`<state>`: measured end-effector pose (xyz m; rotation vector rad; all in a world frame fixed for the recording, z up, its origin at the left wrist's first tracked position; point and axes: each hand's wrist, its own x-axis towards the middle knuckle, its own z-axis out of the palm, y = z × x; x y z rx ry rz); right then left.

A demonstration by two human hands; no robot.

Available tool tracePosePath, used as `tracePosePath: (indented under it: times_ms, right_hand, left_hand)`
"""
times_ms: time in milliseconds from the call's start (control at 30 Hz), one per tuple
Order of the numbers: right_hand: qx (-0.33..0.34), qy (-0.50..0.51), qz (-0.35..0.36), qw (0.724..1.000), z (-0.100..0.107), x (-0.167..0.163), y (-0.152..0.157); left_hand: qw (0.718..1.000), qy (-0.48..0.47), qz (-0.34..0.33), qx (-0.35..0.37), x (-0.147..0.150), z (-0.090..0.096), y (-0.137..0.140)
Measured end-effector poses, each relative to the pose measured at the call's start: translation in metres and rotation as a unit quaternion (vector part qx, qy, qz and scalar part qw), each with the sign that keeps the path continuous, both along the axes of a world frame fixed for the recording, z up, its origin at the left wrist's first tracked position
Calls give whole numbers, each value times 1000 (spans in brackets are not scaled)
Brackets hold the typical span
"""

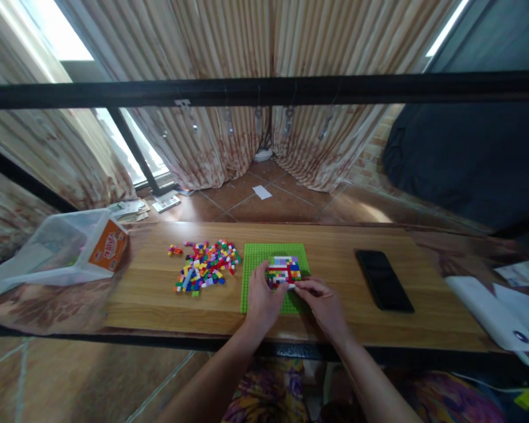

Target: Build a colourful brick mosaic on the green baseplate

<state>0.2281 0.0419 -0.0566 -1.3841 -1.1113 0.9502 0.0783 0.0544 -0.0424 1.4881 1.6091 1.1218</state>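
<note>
A green studded baseplate point(252, 252) lies on the wooden board, with a low block of multicoloured toy bricks point(284, 265) built on it. My left hand point(263, 296) curls around the left and front sides of this block, thumb at its front edge. My right hand point(321, 298) pinches a small white brick point(291, 286) between thumb and forefinger at the block's front right, close to the left thumb. Whether the white brick is seated on the studs cannot be made out. Left of the baseplate lies a spread pile of loose bricks point(209, 262) in many colours.
A black phone point(384, 281) lies on the wooden board point(145, 305) at the right. Beyond it is a white device with a cable point(489, 311). A clear plastic bin point(70, 238) with an orange label stands at the left. A dark metal bar point(247, 92) crosses in front of the curtains.
</note>
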Motion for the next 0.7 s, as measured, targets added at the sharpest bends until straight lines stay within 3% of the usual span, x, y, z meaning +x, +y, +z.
tracePosePath:
  times_ms: [133,233,300,400,600,700]
  right_hand:
    - [19,-16,19,1000,1,7,-6]
    - [39,-63,-47,996,-4,22,-17]
    - [48,-130,-96,986,-10,38,-25]
    - [61,-269,-112,955,-23,60,-32]
    - [119,-406,-118,899,-42,69,-31]
    - [128,-428,-112,887,-42,65,-32]
  left_hand:
    - [1000,-15,-9,26,-24,2,-14]
    - [999,25,-15,40,-58,6,-23]
    - [997,71,-6,42,-82,8,-25]
    - [987,150,28,52,-108,9,-18]
    - [943,315,-10,105,-108,13,17]
    - [918,383,-21,104,-103,14,27]
